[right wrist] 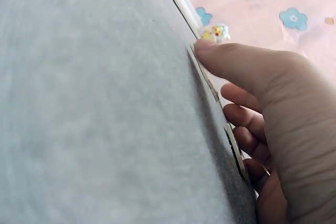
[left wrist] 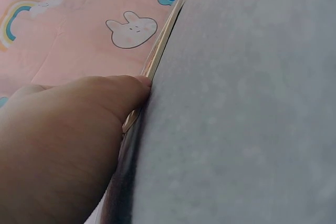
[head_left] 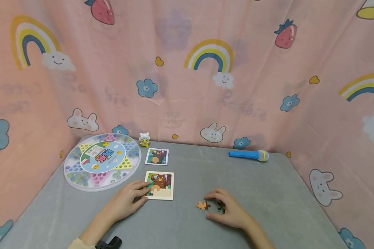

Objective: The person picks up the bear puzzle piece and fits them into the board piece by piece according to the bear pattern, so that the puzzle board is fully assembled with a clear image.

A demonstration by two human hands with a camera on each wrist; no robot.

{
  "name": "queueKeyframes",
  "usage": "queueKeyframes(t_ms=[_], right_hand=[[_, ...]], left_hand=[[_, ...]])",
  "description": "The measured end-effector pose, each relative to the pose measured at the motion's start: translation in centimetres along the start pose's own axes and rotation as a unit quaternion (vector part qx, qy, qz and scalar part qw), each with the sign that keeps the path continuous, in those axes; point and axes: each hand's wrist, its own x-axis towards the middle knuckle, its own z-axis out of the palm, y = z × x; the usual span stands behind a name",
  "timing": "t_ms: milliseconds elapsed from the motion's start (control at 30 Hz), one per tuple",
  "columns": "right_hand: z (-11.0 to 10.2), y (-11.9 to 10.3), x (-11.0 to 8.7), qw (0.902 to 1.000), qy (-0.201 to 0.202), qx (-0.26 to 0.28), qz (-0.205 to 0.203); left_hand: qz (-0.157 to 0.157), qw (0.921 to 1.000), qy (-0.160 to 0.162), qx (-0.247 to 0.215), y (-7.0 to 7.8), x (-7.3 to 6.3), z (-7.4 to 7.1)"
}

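A wooden jigsaw tray [head_left: 166, 194] with a bear picture lies flat on the table, its lower part showing bare wood. My left hand [head_left: 129, 200] rests at the tray's left edge, fingers stretched over that side and thumb by the near corner. The thumb touches the tray's edge [left wrist: 160, 51] in the left wrist view. To the right, my right hand [head_left: 227, 209] is spread low on the table, thumb and forefinger apart. An orange-brown puzzle piece [head_left: 202, 205] lies just beyond its fingertips; a dark green piece [head_left: 220, 206] lies partly hidden under the palm.
Behind the tray lies a bear picture card [head_left: 157, 156]. A round Chinese checkers board [head_left: 71, 178] fills the left side, with a small figurine [head_left: 144, 139] beside it. A blue toy microphone [head_left: 247, 155] lies at the back right. A patterned pink curtain [head_left: 187, 110] hangs behind the table.
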Motion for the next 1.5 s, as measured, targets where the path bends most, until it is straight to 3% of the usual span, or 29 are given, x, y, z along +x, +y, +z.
queueKeyframes(t_ms=[533,1033,1500], right_hand=[[-0.15,-0.13,-0.15,0.9998,-0.008,-0.011,0.011],[-0.07,-0.06,-0.09,0.9994,0.005,-0.03,-0.016],[-0.11,-0.19,0.06,0.9992,-0.004,-0.041,-0.003]], left_hand=[[-0.005,1.0,-0.002,0.0,-0.04,-0.03,0.09],[-0.009,0.9999,0.003,0.004,0.1,-0.02,0.16],[-0.009,0.9999,-0.005,0.003,0.16,-0.08,-0.06]])
